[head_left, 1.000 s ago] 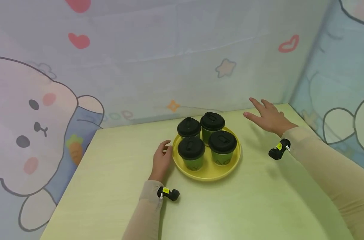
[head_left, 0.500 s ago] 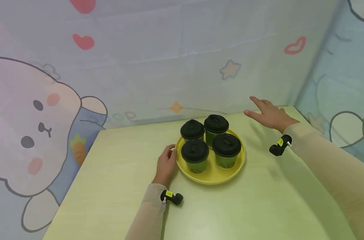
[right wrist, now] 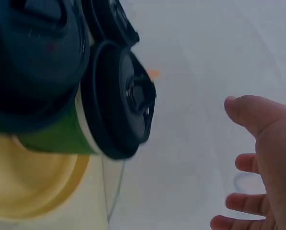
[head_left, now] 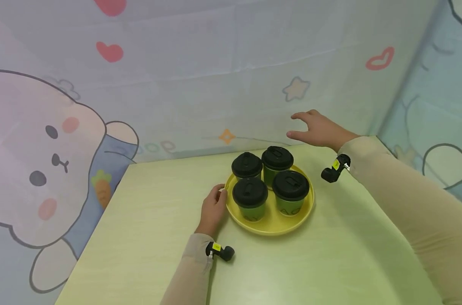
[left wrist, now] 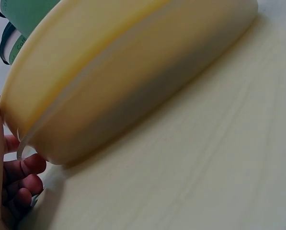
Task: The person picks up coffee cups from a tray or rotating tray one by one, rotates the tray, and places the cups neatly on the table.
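Left hand (head_left: pixel 211 212) is at the left rim of the yellow tray (head_left: pixel 269 224), thumb up against the edge and fingers curled in below it; reads as a light pinch. Right hand (head_left: pixel 321 131) holds nothing: thumb and fingers well spread, in the air beyond the tray's far right side, near the rear right cup (head_left: pixel 272 174) but apart from it.

Tray sits on the table (head_left: pixel 139 237), toward the back, four lidded cups grouped on it: that one, plus rear left cup (head_left: pixel 247 166), front left cup (head_left: pixel 252 210) and front right cup (head_left: pixel 289 205). Tray is probably stiff, smooth plastic, lightish by itself (fill of the cups unknown, so total weight is a guess). Best hold: opposite sides of the flared rim, fingers underneath, kept level, since the cups look top-heavy and could slide or tip. Cups look like paper, likely to dent if squeezed; the lids could pop off.

Hard to make out: tray's far edge behind the cups, most of the rear left cup's body, and whether the left rim is slightly raised. Left wrist view crops the cups; right wrist view is blurry and cuts off part of the hand. Cup lettering only partly legible.
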`<state>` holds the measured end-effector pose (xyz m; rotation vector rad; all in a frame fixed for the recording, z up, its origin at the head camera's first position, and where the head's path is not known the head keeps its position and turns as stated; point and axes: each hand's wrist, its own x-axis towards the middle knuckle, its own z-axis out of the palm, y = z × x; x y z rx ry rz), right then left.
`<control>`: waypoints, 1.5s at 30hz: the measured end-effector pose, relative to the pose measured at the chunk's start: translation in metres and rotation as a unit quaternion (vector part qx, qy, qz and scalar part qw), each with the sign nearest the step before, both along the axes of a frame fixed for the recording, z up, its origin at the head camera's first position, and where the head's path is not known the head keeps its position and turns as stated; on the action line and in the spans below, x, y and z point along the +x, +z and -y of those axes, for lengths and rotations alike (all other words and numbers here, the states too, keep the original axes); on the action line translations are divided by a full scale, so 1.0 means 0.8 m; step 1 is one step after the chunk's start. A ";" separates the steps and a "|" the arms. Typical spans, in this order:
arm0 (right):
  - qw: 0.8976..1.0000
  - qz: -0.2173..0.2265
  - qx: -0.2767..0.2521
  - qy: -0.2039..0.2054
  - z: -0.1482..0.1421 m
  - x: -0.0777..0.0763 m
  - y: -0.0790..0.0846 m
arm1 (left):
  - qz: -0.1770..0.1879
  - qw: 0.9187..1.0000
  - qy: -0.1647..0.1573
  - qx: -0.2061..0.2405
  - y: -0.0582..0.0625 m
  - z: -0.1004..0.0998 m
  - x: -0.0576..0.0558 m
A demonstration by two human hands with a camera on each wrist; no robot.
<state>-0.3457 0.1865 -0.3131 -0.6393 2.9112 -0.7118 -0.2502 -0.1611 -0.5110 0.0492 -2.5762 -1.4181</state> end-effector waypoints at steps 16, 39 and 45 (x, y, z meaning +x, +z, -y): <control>0.992 0.039 0.053 0.111 0.053 0.003 -0.017 | -0.003 1.000 0.006 -0.007 0.000 -0.002 -0.002; 0.989 0.019 0.095 0.108 0.059 0.003 -0.027 | 0.005 1.000 -0.002 -0.007 -0.002 -0.008 -0.003; 0.992 0.002 0.086 0.090 0.049 -0.001 -0.015 | 0.004 1.000 -0.003 -0.005 -0.003 -0.010 -0.005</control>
